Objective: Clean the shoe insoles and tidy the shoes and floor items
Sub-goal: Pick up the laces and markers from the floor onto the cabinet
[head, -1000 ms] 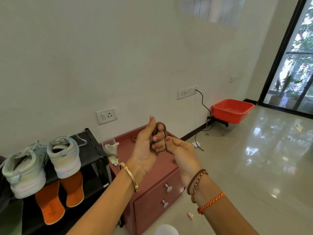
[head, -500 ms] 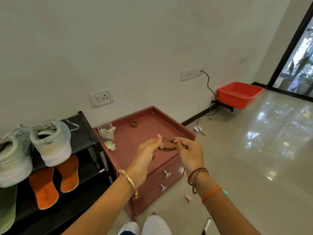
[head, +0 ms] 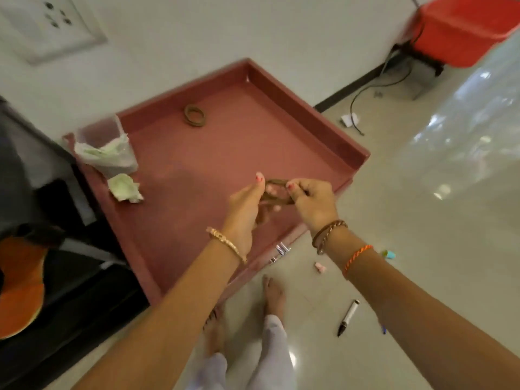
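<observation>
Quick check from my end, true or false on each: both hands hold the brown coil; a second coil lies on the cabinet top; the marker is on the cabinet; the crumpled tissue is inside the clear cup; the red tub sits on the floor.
1. Both hands hold the brown coil. True: left hand and right hand pinch it.
2. A second coil lies on the cabinet top. True.
3. The marker is on the cabinet. False: on the floor.
4. The crumpled tissue is inside the clear cup. False: beside it.
5. The red tub sits on the floor. False: on a dark stand.
</observation>
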